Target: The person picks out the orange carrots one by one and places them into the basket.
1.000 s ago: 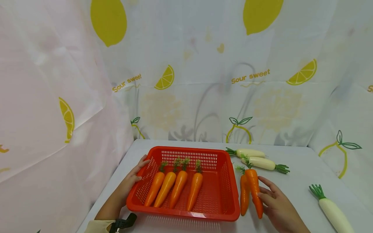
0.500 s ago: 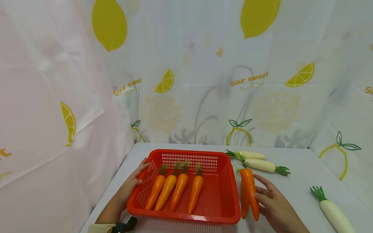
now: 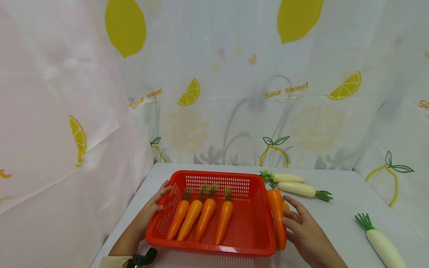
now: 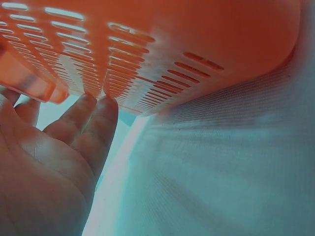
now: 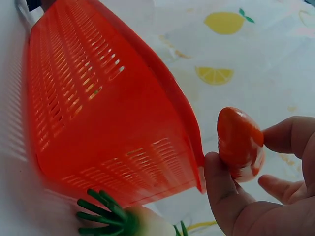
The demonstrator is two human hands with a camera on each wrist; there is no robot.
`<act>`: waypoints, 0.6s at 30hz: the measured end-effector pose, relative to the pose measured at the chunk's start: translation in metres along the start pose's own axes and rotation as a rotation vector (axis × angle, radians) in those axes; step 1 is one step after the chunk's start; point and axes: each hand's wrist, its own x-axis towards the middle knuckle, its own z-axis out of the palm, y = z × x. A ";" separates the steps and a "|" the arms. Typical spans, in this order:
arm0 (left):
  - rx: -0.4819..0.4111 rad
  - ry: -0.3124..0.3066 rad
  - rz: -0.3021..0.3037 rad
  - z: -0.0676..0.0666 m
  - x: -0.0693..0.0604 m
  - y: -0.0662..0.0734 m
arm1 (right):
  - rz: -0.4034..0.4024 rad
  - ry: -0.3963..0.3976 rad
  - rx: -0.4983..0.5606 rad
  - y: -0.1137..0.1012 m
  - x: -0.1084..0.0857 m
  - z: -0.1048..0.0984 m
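In the head view, my right hand pinches an orange carrot with a leafy green top, beside the right rim of a red plastic basket. The right wrist view shows this carrot end-on between thumb and fingers, outside the basket. Behind it, another carrot is mostly hidden. Inside the basket, several carrots lie side by side with their tops to the back. At the basket's left side, my left hand rests against the wall; its fairly straight fingers touch the slotted side.
Two white radishes with green stems lie behind and right of the basket on the white table. A third radish is at the far right. A lemon-print curtain surrounds the back and sides.
My right hand has moved left with the carrot, from over the other carrot on the table to the basket's right rim. The left hand and basket stay in place.
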 end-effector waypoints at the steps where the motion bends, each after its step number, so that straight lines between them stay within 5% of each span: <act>1: 0.000 0.001 -0.002 0.000 0.000 0.000 | -0.003 -0.001 0.009 -0.002 0.000 0.002; 18: 0.023 0.011 -0.017 0.001 -0.001 0.002 | -0.018 -0.040 -0.008 -0.011 0.004 0.024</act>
